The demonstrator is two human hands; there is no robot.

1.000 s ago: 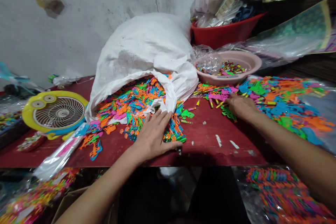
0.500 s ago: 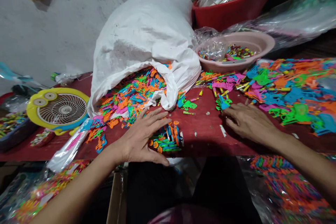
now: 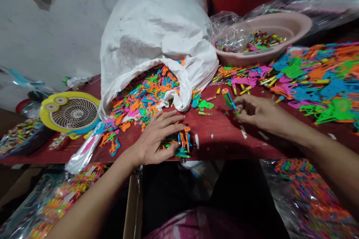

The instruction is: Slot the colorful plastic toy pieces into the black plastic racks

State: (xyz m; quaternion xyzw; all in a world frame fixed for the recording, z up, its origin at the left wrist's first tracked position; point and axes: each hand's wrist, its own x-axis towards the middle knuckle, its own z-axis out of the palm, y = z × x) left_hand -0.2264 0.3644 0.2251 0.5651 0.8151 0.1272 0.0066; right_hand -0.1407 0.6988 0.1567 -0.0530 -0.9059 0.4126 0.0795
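My left hand (image 3: pixel 157 140) lies with its fingers spread over a small bundle of plastic toy sticks (image 3: pixel 183 142), blue, orange and green with round orange ends. The thumb rests on the bundle, and part of it is hidden under the palm. My right hand (image 3: pixel 256 112) pinches a few similar plastic toy sticks (image 3: pixel 231 99), blue and green with an orange end, tilted just above the red table (image 3: pixel 215 134). Between the hands and the white sack lie a green plastic piece (image 3: pixel 206 104) and a short yellow-green stick (image 3: pixel 204 113).
A big white sack (image 3: pixel 157 26) spills colourful plastic pieces (image 3: pixel 146 97). Right of it stands a pink basin (image 3: pixel 263 54) of small parts, with a heap of flat plastic shapes (image 3: pixel 328 82) nearby. On the left are a yellow fan (image 3: pixel 71 114) and a clear plastic bag (image 3: pixel 84 153).
My right hand has taken hold of the toy sticks and lifted them slightly. My left thumb has moved up onto the bundle. The view has shifted a little.
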